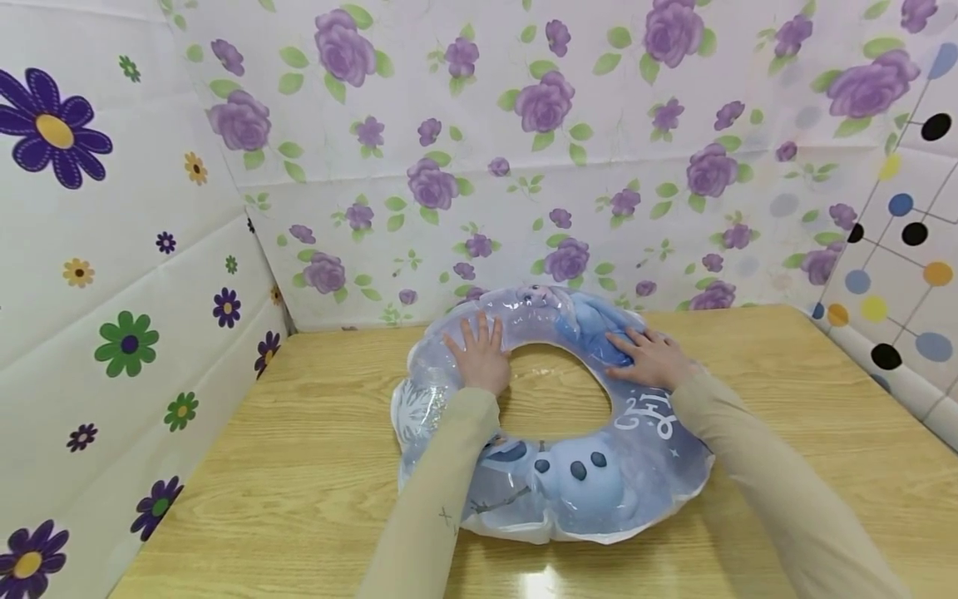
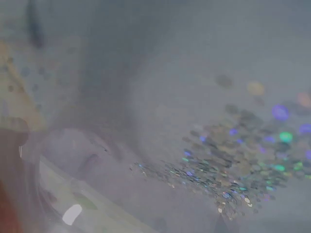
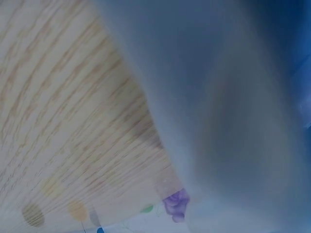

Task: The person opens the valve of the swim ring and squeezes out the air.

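An inflated swim ring (image 1: 591,491), bluish and see-through with a snowman and a figure in blue printed on it, lies on the wooden table (image 1: 314,466). My left hand (image 1: 481,358) presses on the ring's left side, fingers spread and straight. On the upper right part of the ring rests my right hand (image 1: 653,359), its fingers stretched out toward the hole. Loose glitter (image 2: 228,170) shows inside the clear plastic in the left wrist view. The right wrist view is filled largely by the blurred ring (image 3: 214,116); neither wrist view shows the fingers clearly.
Behind the table hangs a white cloth (image 1: 494,216) with purple roses. A flower-print cloth (image 1: 150,274) stands at the left, and a dotted one (image 1: 898,249) at the right. The ring's far side lies close to the back cloth.
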Motion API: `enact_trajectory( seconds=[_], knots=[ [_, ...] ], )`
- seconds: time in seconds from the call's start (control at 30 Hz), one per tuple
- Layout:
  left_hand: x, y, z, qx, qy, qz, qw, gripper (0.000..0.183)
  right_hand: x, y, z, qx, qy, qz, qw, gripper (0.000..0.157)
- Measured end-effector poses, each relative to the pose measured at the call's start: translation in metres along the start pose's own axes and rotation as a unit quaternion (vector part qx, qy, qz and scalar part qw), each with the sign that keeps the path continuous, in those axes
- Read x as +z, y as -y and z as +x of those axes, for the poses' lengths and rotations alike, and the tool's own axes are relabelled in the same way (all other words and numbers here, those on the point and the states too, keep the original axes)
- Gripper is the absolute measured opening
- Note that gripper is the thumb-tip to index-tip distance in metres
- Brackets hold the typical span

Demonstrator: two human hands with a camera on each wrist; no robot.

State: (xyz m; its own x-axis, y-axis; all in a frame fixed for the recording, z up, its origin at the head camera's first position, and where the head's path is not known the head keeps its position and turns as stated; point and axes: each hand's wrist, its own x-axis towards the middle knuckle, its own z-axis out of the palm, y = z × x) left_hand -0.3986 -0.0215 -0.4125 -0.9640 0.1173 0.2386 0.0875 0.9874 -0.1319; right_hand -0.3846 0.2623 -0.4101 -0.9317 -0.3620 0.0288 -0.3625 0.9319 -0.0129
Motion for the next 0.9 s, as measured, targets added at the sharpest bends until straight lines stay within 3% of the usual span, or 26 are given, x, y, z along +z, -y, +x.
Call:
enact_trajectory(
  seconds=[0.43,0.9],
  knots=[
    [-0.0029,-0.0018,-0.0045,0.002,-0.037,-0.043,0.9984,0.064,-0.0005,-0.0014,0.0009,-0.003,-0.010,-0.001,1.000,0.080],
    [-0.0005,-0.0041,-0.0038,0.000,-0.042,-0.047,0.9980,0.064,-0.0017,0.0008,0.0002,0.000,-0.005,0.008,1.000,0.079]
  ],
)
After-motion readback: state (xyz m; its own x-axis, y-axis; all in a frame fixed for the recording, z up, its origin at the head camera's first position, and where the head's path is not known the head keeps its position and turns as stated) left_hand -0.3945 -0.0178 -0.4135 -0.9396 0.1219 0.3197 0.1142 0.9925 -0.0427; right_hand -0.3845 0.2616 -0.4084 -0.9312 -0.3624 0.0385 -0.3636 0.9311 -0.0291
